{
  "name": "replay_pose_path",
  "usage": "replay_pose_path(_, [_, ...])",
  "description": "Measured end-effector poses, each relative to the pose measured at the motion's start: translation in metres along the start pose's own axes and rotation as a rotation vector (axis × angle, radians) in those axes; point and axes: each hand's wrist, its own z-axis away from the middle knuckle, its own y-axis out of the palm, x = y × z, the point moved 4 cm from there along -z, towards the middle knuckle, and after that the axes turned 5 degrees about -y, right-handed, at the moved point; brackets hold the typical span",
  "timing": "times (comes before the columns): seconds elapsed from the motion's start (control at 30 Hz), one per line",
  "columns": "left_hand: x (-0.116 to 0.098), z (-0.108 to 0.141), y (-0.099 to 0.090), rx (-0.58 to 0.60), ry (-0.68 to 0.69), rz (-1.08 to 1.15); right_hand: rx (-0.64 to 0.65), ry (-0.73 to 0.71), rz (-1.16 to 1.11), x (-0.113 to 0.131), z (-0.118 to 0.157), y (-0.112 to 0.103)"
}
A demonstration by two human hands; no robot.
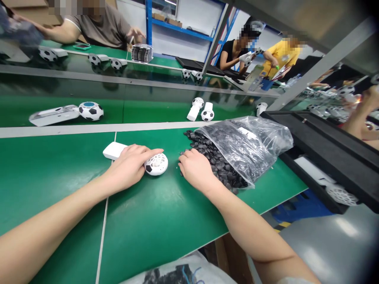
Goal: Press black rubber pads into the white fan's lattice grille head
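So the left hand [130, 163] has hold of the white device [157, 165], draped over it with a finger reaching along the top of its football-patterned head. The handle [114, 150] pokes out on the far-left side of that hand, and the head sits on its right, facing the other hand. Decent grip imo: I'd keep it light and leave the pale lattice on top uncovered like it is now.

Right hand [194, 167] is over at the near-left edge of the loose black pieces [220, 167], fingers curled down into them. Can't tell if it's pinching one or just touching, the fingertips are hidden. My take: work from that thin edge, not the deep part, cuz single pieces should come away easier there. A flat pinch by the rim would probably beat scooping.

Watch the clear plastic bag [257, 142], just beyond and right of the right hand. Its mouth opens toward that hand, so a careless tug could spill more pieces onto the green tabletop [160, 225]. Good thing the hands are close together, makes for a short reach.
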Motion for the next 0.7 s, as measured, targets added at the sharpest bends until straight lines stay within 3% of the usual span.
replay_pose_path(0.2, [0.001,0.000,-0.001,0.014,0.014,-0.009,0.031,0.102,-0.041,-0.009,0.002,0.002])
replay_pose_path(0.33, [-0.002,0.001,-0.004,-0.007,0.036,-0.018,-0.122,0.109,-0.417,-0.014,0.003,-0.001])
replay_pose_path(0.43, [-0.001,0.000,-0.004,-0.007,0.014,-0.018,-0.262,0.033,-0.755,-0.007,0.002,-0.008])
replay_pose_path(0.5, [0.001,0.000,-0.004,0.003,-0.008,-0.011,-0.328,-0.034,-0.858,0.000,0.002,-0.014])
replay_pose_path(0.7, [0.002,0.002,-0.001,0.075,0.010,0.045,-0.340,-0.265,-0.786,0.019,0.007,-0.021])
